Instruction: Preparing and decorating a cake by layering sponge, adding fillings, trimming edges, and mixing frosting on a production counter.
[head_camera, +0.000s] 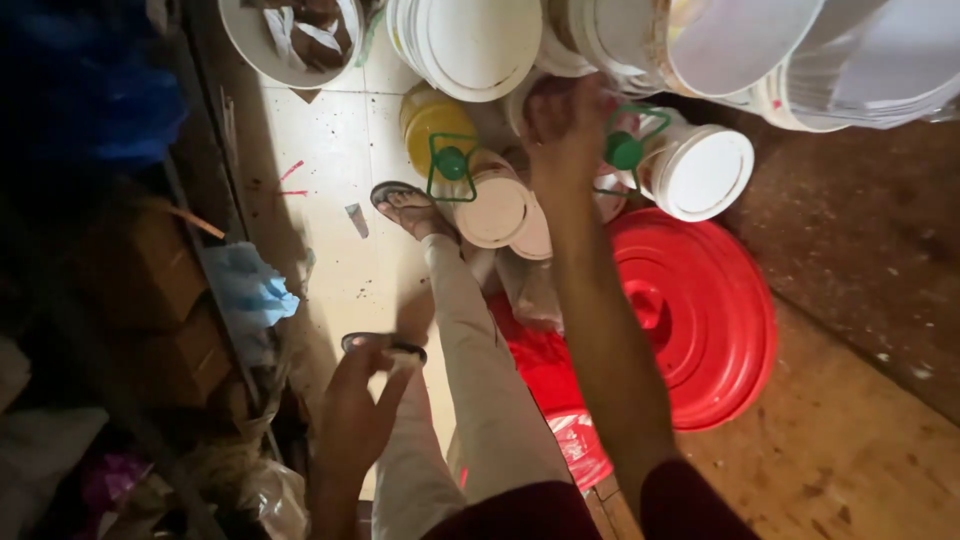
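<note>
- Red round lid (700, 320) lies flat on the floor, right of the person's legs.
- White tubs (700, 172) stand just beyond it.
- Right hand (562, 125) reaches straight ahead among them; its grip is unclear.
- Left hand (360, 410) hangs back, fingers loose, holding nothing.

White lidded bucket (697, 170) with green handle, tilted among stacked white pails

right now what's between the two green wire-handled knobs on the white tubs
In the head view, the person's raised right hand lies between the left green knob and the right green knob.
</note>
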